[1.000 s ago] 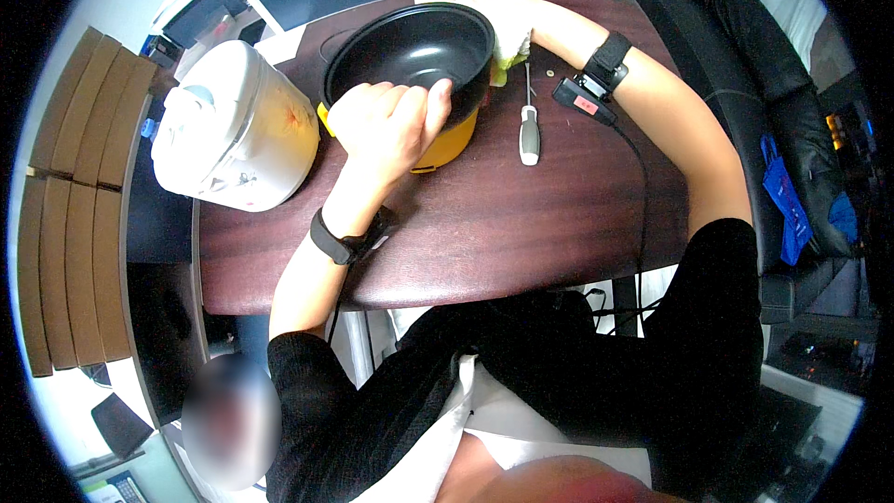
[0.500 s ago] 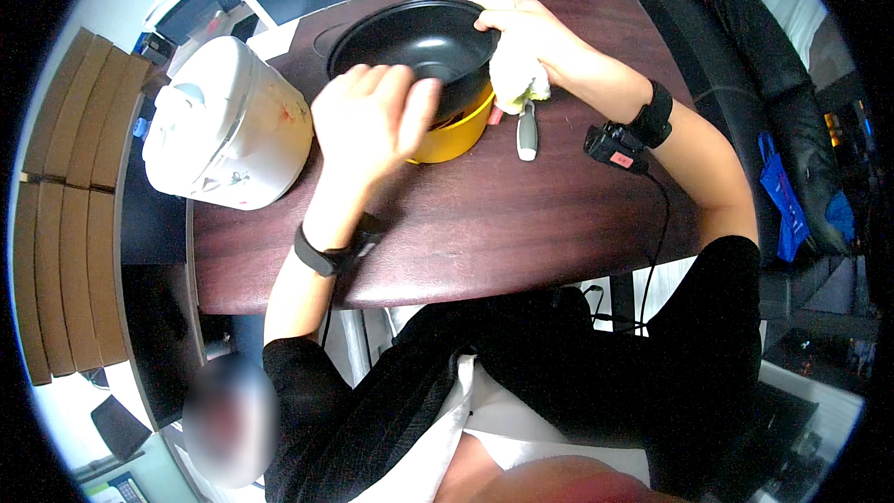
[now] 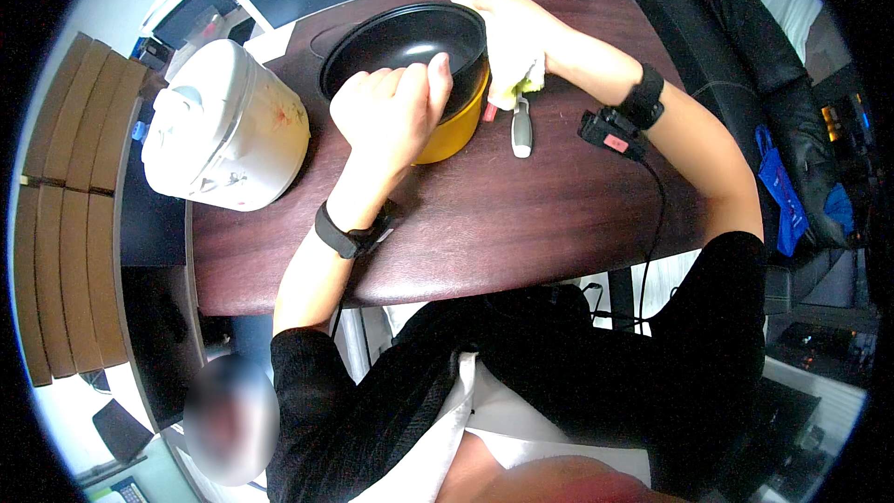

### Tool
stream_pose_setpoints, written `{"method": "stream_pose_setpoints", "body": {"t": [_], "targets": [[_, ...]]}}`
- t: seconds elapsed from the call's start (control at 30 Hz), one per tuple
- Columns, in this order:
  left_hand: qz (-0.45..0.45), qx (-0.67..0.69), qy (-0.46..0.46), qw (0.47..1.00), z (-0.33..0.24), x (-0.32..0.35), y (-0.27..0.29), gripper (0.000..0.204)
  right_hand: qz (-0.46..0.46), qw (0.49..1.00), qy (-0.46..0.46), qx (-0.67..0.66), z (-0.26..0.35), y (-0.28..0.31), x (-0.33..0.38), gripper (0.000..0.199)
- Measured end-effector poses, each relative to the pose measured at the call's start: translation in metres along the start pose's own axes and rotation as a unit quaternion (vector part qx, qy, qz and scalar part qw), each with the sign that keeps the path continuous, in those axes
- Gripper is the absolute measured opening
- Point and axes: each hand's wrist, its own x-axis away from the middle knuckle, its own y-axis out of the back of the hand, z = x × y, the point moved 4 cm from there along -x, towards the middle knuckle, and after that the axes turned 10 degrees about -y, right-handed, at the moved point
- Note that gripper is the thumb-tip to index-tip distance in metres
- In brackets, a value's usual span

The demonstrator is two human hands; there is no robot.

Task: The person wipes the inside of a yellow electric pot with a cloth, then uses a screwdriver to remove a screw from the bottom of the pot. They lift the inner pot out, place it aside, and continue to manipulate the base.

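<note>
A round black pot rests tilted over a yellow bowl or pot at the far middle of the table. My left hand is closed in front of the pot's near rim, thumb raised. Its fingertips are turned away, so what they grip, if anything, is hidden. Against the pot's right outer side, my right hand holds a pale white-and-yellow cloth, its thumb stretched toward the far rim. Just below the cloth lies a tool with a grey handle; its other end is hidden. A small red piece shows beside it.
A white rice cooker with a floral pattern stands on the left of the dark wooden table. A cable hangs from the device on my right wrist. Cardboard boxes are stacked far left; a black sofa stands right.
My left hand has moved slightly right along the pot's near side. My right hand and the cloth have shifted a little left, and its thumb has stretched out. The pot has turned or shifted slightly.
</note>
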Motion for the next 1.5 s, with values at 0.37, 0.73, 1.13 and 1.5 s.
{"method": "stream_pose_setpoints", "body": {"t": [0.37, 0.73, 1.13, 1.5], "targets": [[-0.034, 0.082, -0.084, 0.993, 0.002, 0.009, 0.016, 0.034, 0.208, 0.956, -0.009, 0.209, 0.025, -0.002, -0.041, 0.048], [-0.034, 0.077, -0.03, 0.996, 0.006, 0.01, 0.014, 0.037, 0.081, 0.978, 0.13, 0.14, -0.001, 0.017, -0.017, 0.03], [-0.037, -0.021, 0.0, 0.999, 0.022, 0.017, 0.008, 0.036, -0.063, 0.997, -0.015, -0.045, 0.013, -0.056, 0.085, 0.022], [-0.06, 0.061, -0.029, 0.996, 0.018, 0.02, 0.025, 0.038, 0.131, 0.89, 0.145, 0.411, 0.04, 0.004, -0.011, 0.045]]}}
